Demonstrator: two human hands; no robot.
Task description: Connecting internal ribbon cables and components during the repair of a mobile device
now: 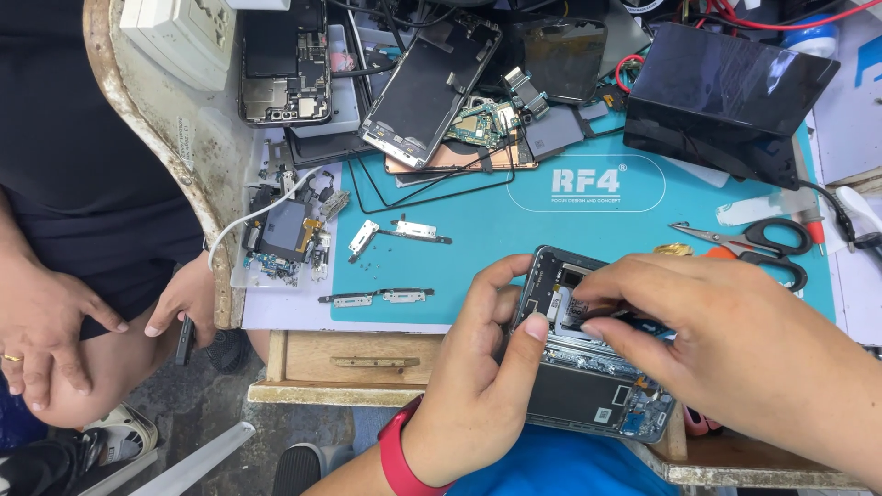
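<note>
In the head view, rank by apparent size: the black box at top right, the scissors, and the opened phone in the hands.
1. black box, plainly largest.
2. opened phone, though it is partly covered by the left hand and right hand, and nearer the camera.
3. scissors, smallest.

A worn wooden table point(303, 358) fills most of the view, its front edge chipped and pale, with a shallow drawer point(363, 360) and a flat metal pull set into it. A teal work mat point(588, 230) covers the top, and a strip of white surface shows at its near left corner. To the left, the curved, scuffed edge point(152, 119) of a lighter surface runs alongside the table. Below, the floor point(197, 404) is grey, rough concrete, stained and dull. The light is even and bright, falling from above with soft shadows.
</note>
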